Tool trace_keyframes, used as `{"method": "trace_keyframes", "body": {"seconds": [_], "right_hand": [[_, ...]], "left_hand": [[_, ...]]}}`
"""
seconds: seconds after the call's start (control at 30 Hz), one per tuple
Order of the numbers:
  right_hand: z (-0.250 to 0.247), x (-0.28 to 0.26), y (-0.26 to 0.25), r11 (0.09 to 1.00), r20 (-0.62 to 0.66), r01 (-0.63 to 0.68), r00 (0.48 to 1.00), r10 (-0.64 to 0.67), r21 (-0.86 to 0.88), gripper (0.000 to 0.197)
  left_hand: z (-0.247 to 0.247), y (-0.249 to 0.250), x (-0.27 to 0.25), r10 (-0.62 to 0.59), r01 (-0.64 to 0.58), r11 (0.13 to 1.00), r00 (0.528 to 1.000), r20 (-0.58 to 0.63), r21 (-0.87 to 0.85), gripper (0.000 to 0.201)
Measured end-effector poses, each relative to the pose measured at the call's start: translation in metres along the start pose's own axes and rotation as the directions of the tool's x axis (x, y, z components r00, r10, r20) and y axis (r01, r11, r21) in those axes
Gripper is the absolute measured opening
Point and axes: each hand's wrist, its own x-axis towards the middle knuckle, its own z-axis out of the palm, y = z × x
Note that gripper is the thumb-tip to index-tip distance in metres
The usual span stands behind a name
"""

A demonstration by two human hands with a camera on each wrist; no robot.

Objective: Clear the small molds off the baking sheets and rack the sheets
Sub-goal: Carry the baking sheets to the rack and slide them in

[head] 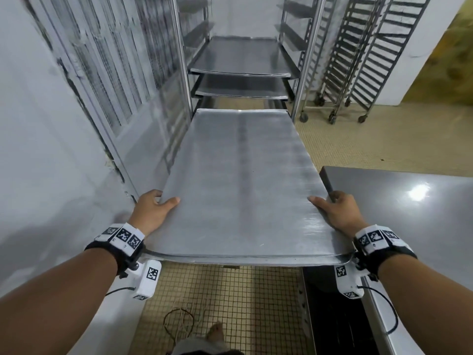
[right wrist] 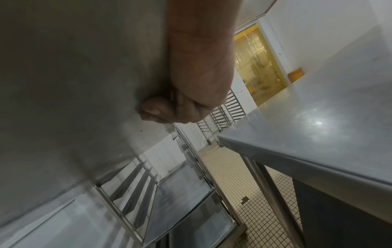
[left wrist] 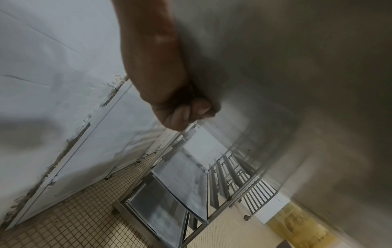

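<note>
Sheet in both hands, heading for the rack

Your left hand (head: 151, 210) and right hand (head: 337, 213) each grip a near corner of the bare sheet (head: 240, 180) — thumbs on top, fingers curled under, as both wrist views show. Keep it level and square as you go; judging by its far edge just short of the rack (head: 304, 80), aim for a free pair of runners and slide it in evenly so no corner catches. The tabletop (head: 409, 213) sits beside your right hand. The rack already holds two sheets (head: 238, 57), one above the other — no molds show anywhere.
</note>
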Motion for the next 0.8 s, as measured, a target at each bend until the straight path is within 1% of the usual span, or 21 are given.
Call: {"method": "trace_keyframes", "body": {"seconds": [0.03,0.13,0.17,0.27,0.37,0.47,0.57,0.63,0.7,0.73,0.8], "right_hand": [[0.003,0.012,0.001,1.0,-0.002,-0.006,1.0,0.006,-0.005,0.048],[0.015,0.049,0.002,0.999,-0.006,-0.037,0.999,0.037,-0.036,0.069],[0.02,0.058,0.001,0.998,-0.004,-0.038,0.999,0.038,-0.056,0.074],[0.038,0.084,0.004,0.993,-0.009,-0.057,0.998,0.056,-0.106,0.071],[0.055,0.103,0.009,0.988,-0.003,-0.093,0.996,0.093,-0.12,0.089],[0.064,0.119,0.009,0.975,0.009,-0.118,0.992,0.122,-0.19,0.093],[0.069,0.133,0.011,0.972,0.004,-0.148,0.988,0.152,-0.181,0.105],[0.074,0.142,0.008,0.973,-0.006,-0.162,0.987,0.163,-0.165,0.103],[0.077,0.151,0.001,0.972,0.004,-0.167,0.985,0.17,-0.165,0.092],[0.079,0.158,0.001,0.975,0.007,-0.163,0.986,0.166,-0.15,0.089],[0.082,0.171,0.0,0.977,-0.006,-0.176,0.984,0.177,-0.121,0.093]], "left_hand": [[0.003,0.002,0.009,-0.005,0.005,1.0,1.0,-0.009,0.003,0.02],[0.015,0.004,0.041,-0.022,0.022,1.0,0.999,-0.023,0.01,0.024],[0.018,0.006,0.05,-0.026,0.027,0.999,0.999,-0.025,0.022,0.023],[0.024,0.004,0.081,-0.012,0.014,0.999,0.999,-0.03,0.046,0.021],[0.03,0.0,0.108,-0.013,0.016,0.996,0.999,-0.036,0.091,0.027],[0.039,-0.005,0.128,-0.012,0.015,0.995,1.0,-0.028,0.103,0.034],[0.045,-0.01,0.148,-0.016,0.017,0.994,1.0,-0.007,0.107,0.041],[0.049,-0.011,0.162,-0.023,0.022,0.996,1.0,0.003,0.09,0.042],[0.053,-0.01,0.173,-0.03,0.03,0.995,1.0,-0.001,0.093,0.041],[0.055,-0.008,0.178,-0.029,0.03,0.995,1.0,-0.007,0.099,0.042],[0.06,-0.01,0.191,-0.026,0.027,0.995,1.0,-0.018,0.098,0.042]]}}
